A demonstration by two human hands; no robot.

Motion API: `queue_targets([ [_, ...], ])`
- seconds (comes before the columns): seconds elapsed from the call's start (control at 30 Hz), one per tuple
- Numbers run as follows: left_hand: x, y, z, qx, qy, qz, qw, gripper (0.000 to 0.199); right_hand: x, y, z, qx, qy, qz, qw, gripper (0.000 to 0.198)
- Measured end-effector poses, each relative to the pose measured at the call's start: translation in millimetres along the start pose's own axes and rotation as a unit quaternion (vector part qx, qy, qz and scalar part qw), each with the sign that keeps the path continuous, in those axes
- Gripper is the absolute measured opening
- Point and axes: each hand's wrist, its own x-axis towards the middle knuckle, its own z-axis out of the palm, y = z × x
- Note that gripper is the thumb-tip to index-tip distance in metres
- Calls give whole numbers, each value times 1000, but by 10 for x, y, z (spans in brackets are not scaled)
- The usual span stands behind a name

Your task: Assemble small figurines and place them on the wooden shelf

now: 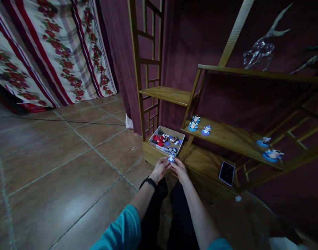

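Between my two hands, just in front of the low shelf, is a small white-and-purple figurine (171, 158). My left hand (161, 168) is closed on it from the left, and my right hand (179, 168) grips it from the right. Right behind them an open cardboard box (181, 141) rests on the bottom shelf, holding red, black and purple figurines. On the middle shelf (226, 137), a similar figurine on a purple base (206, 130) stands beside two on blue bases (193, 125). Two more blue-based figurines (272, 155) sit at that shelf's right end.
A tablet or phone (226, 173) with a dark screen lies on the bottom shelf to the right. A clear deer ornament (260, 52) stands on the upper shelf (252, 73). A black cable (70, 121) crosses the tiled floor at left, before a flowered curtain (57, 52).
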Motion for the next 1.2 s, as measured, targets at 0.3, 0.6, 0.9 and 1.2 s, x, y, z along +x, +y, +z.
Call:
queue_targets([
  [0.3,-3,1,20,5,-4,16,1000,24,25,25,5,3,7,6,1000,46],
  [0.6,-31,24,43,18,4,5,1000,19,-39,-43,20,2,9,-10,1000,38],
  [0.9,-27,36,31,12,8,3,1000,18,-40,-45,39,-6,-2,-12,1000,37],
  [1.2,15,70,7,-2,21,-11,1000,17,-5,-24,66,3,-1,-4,1000,34],
])
